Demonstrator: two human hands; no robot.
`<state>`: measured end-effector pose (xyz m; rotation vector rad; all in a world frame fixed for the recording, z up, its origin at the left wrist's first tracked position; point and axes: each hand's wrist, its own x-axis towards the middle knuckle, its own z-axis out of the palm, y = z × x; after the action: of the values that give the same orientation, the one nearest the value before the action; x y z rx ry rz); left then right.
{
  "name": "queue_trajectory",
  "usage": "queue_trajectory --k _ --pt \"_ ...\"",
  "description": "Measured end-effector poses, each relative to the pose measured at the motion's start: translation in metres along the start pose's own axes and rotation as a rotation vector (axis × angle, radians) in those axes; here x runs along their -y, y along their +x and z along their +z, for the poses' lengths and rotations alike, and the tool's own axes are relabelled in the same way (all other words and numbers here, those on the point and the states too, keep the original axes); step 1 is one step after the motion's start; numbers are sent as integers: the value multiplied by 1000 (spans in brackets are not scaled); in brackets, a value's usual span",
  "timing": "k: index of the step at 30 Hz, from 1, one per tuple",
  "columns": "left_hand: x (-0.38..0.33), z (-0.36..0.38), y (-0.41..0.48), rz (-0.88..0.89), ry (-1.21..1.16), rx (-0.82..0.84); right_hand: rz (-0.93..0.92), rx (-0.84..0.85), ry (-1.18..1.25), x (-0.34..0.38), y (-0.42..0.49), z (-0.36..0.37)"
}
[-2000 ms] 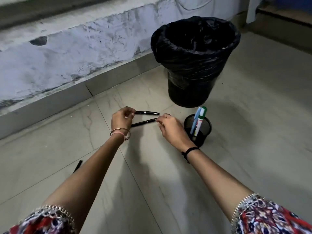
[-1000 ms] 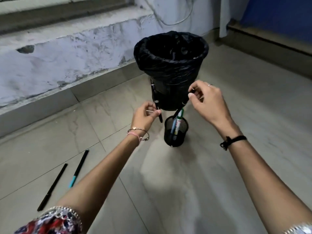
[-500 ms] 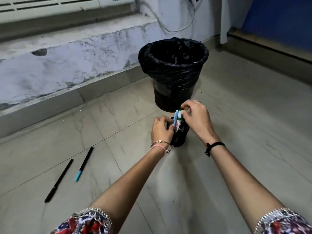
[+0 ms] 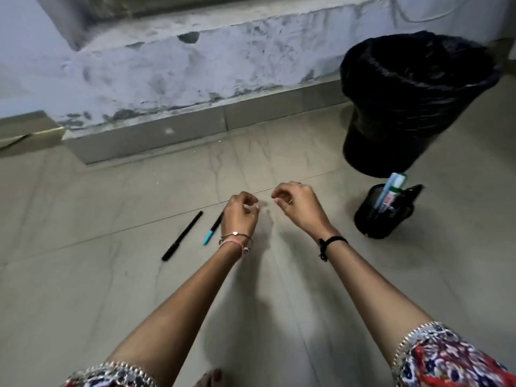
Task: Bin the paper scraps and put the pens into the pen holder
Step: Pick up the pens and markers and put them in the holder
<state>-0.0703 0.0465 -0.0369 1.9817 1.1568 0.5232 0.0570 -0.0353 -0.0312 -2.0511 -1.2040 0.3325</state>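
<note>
The grip of both the left hand (image 4: 239,212) and right hand (image 4: 297,203) is loosely curled, holding nothing.

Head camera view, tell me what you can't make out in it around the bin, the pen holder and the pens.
- Bin, head view: any paper scraps inside are lost in the dark black liner.
- Pen holder: the black pens inside blur into the dark mesh, so no count.
- Teal-tipped pen: its far end is hidden behind the left hand.
- Right hand: curled fingers; appears empty, as does the left.
- Black pen: markings too small to read.
</note>
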Motion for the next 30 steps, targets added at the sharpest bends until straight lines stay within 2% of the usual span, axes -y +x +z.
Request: queue_trajectory --k 5,9,13,15,18,21,25,28,30 --pt "78 -63 0 -199 294 -171 -174 260 -8 37 7 75" --pt "128 -99 -18 -372 507 -167 -257 416 -226 58 7 120" --pt "143 -100 -24 -289 624 -95 -280 422 -415 60 4 124" --pt "137 -93 -23 -215 678 -57 -305 396 -415 56 1 113" --pt "115 -79 -16 -110 564 -71 -201 222 -92 46 -1 87" --pt "73 -61 -4 1 204 -76 -1 -75 207 34 9 39" --pt "-7 -34 15 181 -131 9 105 -440 330 10 14 -56" --pt "-67 -6 18 309 -243 118 143 -761 329 -13 -4 -120" --pt "-98 14 16 379 -241 179 223 -893 304 -31 -19 -146"
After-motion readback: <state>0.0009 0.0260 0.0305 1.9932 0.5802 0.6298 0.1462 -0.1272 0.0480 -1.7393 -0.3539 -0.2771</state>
